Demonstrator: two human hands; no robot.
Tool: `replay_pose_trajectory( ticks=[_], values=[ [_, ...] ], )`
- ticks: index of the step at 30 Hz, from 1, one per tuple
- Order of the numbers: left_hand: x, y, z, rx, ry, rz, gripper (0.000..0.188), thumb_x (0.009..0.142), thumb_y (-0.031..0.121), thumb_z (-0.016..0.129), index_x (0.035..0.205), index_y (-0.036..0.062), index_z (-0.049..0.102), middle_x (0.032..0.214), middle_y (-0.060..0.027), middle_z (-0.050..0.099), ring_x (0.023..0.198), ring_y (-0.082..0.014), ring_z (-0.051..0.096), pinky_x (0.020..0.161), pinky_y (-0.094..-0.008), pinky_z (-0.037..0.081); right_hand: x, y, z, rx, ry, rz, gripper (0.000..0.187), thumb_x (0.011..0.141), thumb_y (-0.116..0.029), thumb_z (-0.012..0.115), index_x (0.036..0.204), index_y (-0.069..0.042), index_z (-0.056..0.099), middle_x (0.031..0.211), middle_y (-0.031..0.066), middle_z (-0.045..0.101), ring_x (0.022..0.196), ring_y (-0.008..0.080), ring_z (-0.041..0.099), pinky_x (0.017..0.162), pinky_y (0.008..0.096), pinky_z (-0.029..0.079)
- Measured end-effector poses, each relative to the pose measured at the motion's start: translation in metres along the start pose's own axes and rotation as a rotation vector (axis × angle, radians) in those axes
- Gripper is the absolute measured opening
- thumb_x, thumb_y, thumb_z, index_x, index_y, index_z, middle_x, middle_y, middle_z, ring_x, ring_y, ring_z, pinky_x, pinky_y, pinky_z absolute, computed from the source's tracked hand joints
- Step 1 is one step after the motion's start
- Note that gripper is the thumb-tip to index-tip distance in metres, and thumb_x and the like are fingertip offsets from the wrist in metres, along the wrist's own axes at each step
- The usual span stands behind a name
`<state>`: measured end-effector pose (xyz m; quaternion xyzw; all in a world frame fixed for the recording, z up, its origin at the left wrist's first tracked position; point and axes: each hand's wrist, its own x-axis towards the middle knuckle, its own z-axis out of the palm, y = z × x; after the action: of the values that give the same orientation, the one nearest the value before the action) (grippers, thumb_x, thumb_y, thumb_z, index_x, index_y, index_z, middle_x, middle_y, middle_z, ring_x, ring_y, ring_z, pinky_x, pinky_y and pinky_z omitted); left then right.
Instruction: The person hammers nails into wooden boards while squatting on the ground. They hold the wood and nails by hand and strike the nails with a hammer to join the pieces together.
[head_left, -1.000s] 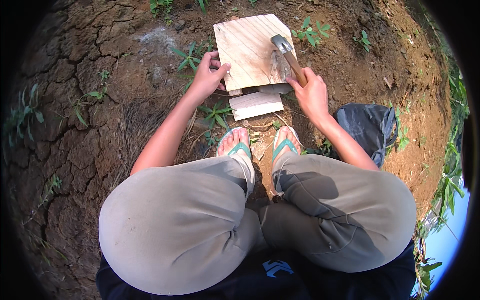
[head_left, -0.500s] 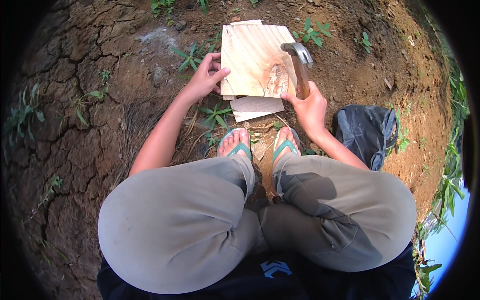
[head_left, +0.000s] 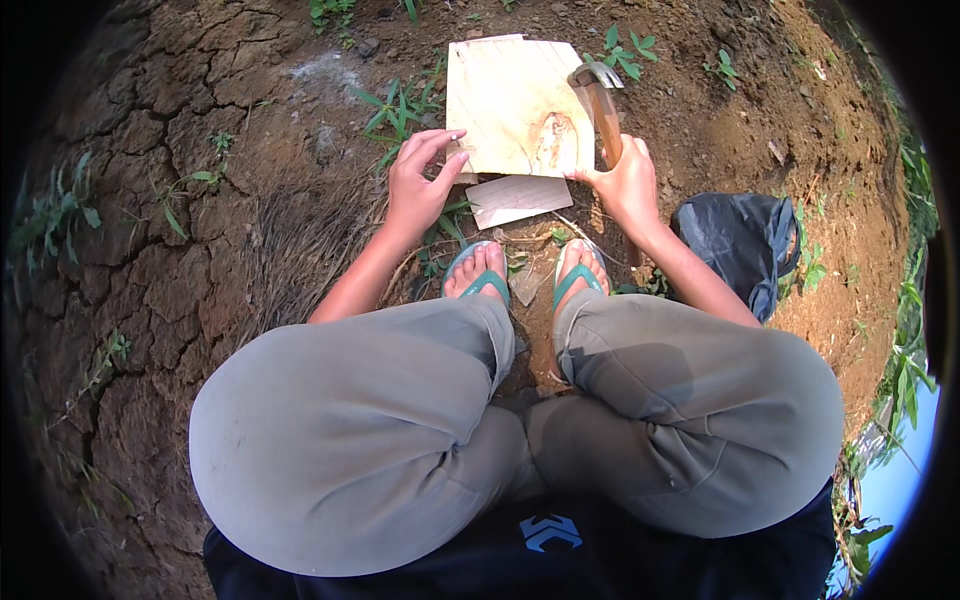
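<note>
A pale wooden board (head_left: 500, 110) with a brown knot lies in front of my feet, on top of other wood pieces whose edges show beneath it. My left hand (head_left: 415, 190) is at the board's left edge with thumb and forefinger apart, the forefinger tip reaching its face. At the right edge, my right hand (head_left: 630, 190) is closed round the wooden handle of a claw hammer (head_left: 604, 112), and its thumb touches the board's lower right corner. The hammer's metal head is beside the board's upper right side. A smaller wood piece (head_left: 518, 202) sticks out toward my feet.
A black plastic bag (head_left: 735, 245) lies on the soil right of my right forearm. Dry, cracked earth (head_left: 130, 190) stretches to the left, with dry grass (head_left: 300, 245) near my left arm. Small green plants (head_left: 625, 55) grow round the board. My sandalled feet (head_left: 480, 268) are close to the wood.
My left hand has loosened from the board's left edge and slid nearer to me, its fingers now spread. The board has tilted slightly and looks brighter. The right hand still grips the hammer.
</note>
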<state>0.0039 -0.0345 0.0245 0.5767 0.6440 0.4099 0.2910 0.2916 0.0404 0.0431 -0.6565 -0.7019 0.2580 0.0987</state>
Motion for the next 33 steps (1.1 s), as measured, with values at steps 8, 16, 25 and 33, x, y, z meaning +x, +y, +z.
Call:
replay_pose_trajectory(
  ticks=[8, 16, 25, 33],
  values=[
    [0.006, -0.01, 0.008, -0.021, 0.131, -0.086, 0.012, 0.09, 0.01, 0.072, 0.098, 0.0074, 0.08, 0.094, -0.0074, 0.078, 0.089, -0.0203, 0.07, 0.082, -0.0325, 0.054, 0.004, -0.016, -0.024, 0.118, -0.064, -0.145, 0.054, 0.08, -0.042, 0.084, 0.103, 0.002, 0.063, 0.1, 0.0195, 0.063, 0.087, 0.0359, 0.065, 0.076, 0.0455, 0.051],
    [0.01, -0.009, 0.006, -0.032, 0.09, -0.147, 0.016, 0.094, 0.011, 0.07, 0.106, 0.0067, 0.079, 0.098, -0.0079, 0.076, 0.088, -0.0156, 0.07, 0.079, -0.0286, 0.054, 0.018, -0.079, -0.089, 0.39, -0.577, -0.316, 0.028, 0.099, -0.023, 0.06, 0.114, 0.001, 0.063, 0.087, 0.01, 0.06, 0.075, 0.0152, 0.054, 0.065, 0.0341, 0.045],
    [0.009, -0.002, 0.004, -0.02, 0.201, -0.116, 0.013, 0.089, 0.018, 0.075, 0.098, 0.0111, 0.081, 0.092, -0.0074, 0.077, 0.079, -0.02, 0.069, 0.074, -0.0325, 0.053, 0.024, -0.123, -0.128, 0.062, -0.725, -0.338, 0.036, 0.105, -0.03, 0.056, 0.127, -0.001, 0.054, 0.086, 0.0244, 0.065, 0.079, 0.0367, 0.064, 0.072, 0.0449, 0.048],
    [0.009, -0.009, 0.01, -0.047, 0.24, -0.098, 0.013, 0.088, 0.014, 0.076, 0.098, 0.0068, 0.08, 0.093, -0.0084, 0.077, 0.079, -0.0205, 0.073, 0.071, -0.0307, 0.055, 0.003, -0.103, -0.095, 0.053, -0.589, -0.453, 0.031, 0.105, -0.027, 0.053, 0.121, 0.0, 0.051, 0.093, 0.0299, 0.065, 0.091, 0.0481, 0.064, 0.076, 0.0516, 0.049]
  ],
)
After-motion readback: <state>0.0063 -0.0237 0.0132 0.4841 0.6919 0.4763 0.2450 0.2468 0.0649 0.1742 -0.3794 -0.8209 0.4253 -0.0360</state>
